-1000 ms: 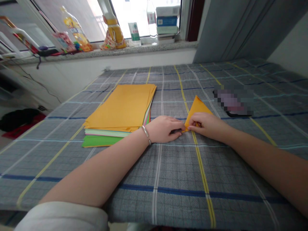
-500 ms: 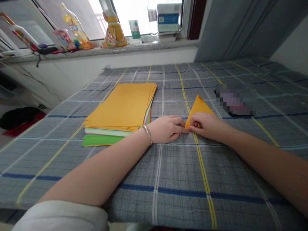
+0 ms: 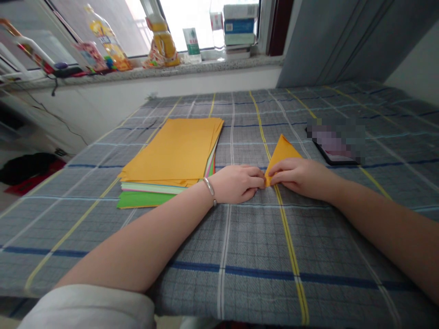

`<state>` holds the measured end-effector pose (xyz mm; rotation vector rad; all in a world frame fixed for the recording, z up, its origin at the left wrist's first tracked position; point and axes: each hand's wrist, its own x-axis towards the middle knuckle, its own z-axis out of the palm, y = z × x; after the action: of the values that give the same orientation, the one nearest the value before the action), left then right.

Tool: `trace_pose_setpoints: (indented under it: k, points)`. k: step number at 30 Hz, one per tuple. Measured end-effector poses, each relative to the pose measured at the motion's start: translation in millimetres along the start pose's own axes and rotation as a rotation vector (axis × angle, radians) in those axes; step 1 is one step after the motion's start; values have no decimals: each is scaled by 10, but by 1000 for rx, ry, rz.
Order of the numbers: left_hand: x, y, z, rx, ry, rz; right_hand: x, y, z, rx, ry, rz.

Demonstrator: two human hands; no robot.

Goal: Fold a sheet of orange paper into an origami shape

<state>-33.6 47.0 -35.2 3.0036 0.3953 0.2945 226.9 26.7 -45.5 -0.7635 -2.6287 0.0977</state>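
A piece of orange paper (image 3: pixel 283 150), folded into a pointed triangle, lies on the checked cloth with its tip away from me. My left hand (image 3: pixel 240 183), a silver bangle at its wrist, pinches the near left corner with curled fingers. From the right, my right hand (image 3: pixel 302 177) rests over the lower part of the paper, thumb and fingers closed together on it near that same corner. Both hands hide the paper's near edge. Left of them lies a stack of orange sheets (image 3: pixel 178 151), with green and pale sheets (image 3: pixel 147 198) showing beneath.
A phone (image 3: pixel 334 146), partly blurred out, lies right of the paper on the checked cloth (image 3: pixel 254 256). Behind, the windowsill (image 3: pixel 206 67) carries an orange drink bottle (image 3: pixel 108 39), a white and green tube (image 3: pixel 192 42) and stacked boxes (image 3: pixel 240 26).
My right hand's fingers have straightened somewhat from a tighter curl, and the hand has shifted slightly to the right. My left hand stays at the corner, almost unmoved.
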Motion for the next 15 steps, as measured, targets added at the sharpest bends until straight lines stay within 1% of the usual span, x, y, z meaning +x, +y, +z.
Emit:
trace_pose_setpoints:
  k: [5, 10, 15]
  points:
    - [2, 3, 12, -2, 23, 19, 12, -68, -16, -170, -29, -61]
    - [13, 9, 21, 14, 30, 22, 39, -123, -45, -370, -89, -144]
    - [20, 13, 21, 41, 13, 28, 26, -129, -84, -426, -115, -155]
